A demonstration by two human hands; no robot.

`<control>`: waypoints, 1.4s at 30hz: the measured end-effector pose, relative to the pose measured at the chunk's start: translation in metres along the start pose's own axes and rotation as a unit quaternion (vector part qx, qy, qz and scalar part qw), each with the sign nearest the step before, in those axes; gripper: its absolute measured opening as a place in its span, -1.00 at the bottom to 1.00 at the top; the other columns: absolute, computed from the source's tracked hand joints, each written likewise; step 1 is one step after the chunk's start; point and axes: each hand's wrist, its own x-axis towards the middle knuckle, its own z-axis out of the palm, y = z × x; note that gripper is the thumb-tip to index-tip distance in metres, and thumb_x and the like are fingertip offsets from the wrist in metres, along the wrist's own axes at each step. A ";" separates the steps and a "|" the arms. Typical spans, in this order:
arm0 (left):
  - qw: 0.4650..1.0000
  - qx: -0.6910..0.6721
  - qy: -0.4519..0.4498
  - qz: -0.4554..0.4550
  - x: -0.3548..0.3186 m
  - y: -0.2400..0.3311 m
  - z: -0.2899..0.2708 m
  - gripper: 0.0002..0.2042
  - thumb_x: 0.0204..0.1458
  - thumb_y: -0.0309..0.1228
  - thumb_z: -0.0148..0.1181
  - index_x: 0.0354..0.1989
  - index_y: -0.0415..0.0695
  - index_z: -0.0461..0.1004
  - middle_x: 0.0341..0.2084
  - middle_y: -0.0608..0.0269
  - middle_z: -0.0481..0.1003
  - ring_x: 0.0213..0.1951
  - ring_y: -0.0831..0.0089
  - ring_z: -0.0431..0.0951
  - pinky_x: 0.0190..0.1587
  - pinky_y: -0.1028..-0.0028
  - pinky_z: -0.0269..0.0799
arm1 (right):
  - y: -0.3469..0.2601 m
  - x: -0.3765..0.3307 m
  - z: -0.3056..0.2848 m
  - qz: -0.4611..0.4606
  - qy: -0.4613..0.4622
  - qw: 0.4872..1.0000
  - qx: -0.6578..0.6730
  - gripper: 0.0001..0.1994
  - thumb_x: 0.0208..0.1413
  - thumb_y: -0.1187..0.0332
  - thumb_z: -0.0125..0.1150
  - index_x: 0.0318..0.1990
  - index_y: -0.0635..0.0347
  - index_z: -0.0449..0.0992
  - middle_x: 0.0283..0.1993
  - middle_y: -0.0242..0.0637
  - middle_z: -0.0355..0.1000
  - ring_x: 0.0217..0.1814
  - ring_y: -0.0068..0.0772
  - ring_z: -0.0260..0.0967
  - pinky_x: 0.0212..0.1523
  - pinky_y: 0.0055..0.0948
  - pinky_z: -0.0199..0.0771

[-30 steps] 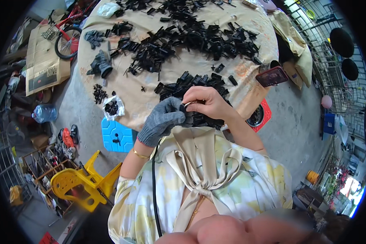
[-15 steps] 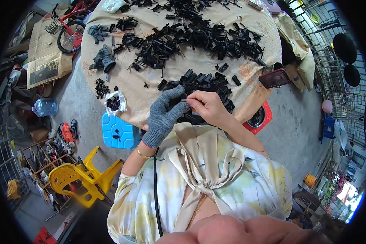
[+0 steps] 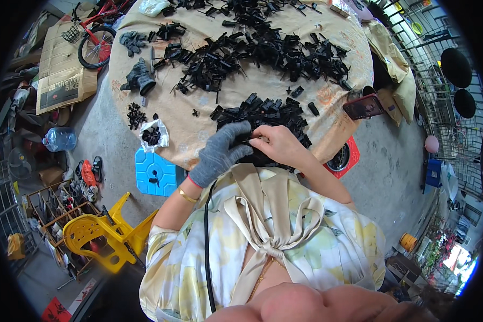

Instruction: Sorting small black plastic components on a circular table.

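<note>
- The left hand (image 3: 220, 153), in a grey knit glove, has its fingers (image 3: 240, 129) curled partly closed over a small black plastic part (image 3: 250, 140) at the near edge of the table (image 3: 268, 88).
- The right hand (image 3: 278, 144), bare, pinches the same part with its fingertips (image 3: 256, 139) drawn nearly together, touching the gloved fingers.
- Both hands sit over a near pile of black parts (image 3: 263, 112); a larger spread of black parts (image 3: 263, 51) lies farther across the table.
- Bare cloth lies open between the 2 piles.
- A red phone (image 3: 363, 106) rests near the table's right edge; a small bag of parts (image 3: 153, 135) near its left edge.
</note>
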 end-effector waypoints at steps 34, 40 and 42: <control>0.964 -0.249 0.054 -0.070 0.039 0.000 0.001 -0.59 -0.04 -0.62 0.06 0.05 -0.27 0.23 -0.19 0.27 0.37 -0.17 0.58 0.34 -0.09 0.57 0.30 | -0.011 -0.002 0.005 -0.225 0.243 0.943 0.037 -0.76 -0.17 0.50 0.26 -0.26 0.24 0.45 -0.53 -0.29 0.35 -0.57 -0.47 0.32 -0.55 -0.57 0.32; 0.971 -0.235 0.039 -0.021 0.026 0.020 0.012 -0.64 -0.02 -0.58 0.04 0.00 -0.26 0.23 -0.17 0.24 0.35 -0.15 0.56 0.34 -0.08 0.57 0.29 | -0.020 -0.006 0.005 -0.126 0.254 0.937 0.202 -0.85 -0.17 0.50 0.27 -0.39 0.25 0.46 -0.50 -0.31 0.37 -0.55 -0.51 0.33 -0.54 -0.58 0.32; 0.971 -0.238 0.026 -0.008 0.022 0.020 0.012 -0.62 -0.01 -0.55 0.04 0.03 -0.24 0.20 -0.15 0.24 0.34 -0.13 0.55 0.33 -0.08 0.58 0.29 | -0.021 -0.003 0.003 -0.134 0.246 0.935 0.219 -0.88 -0.15 0.49 0.27 -0.41 0.25 0.47 -0.50 -0.31 0.38 -0.53 -0.58 0.34 -0.52 -0.64 0.31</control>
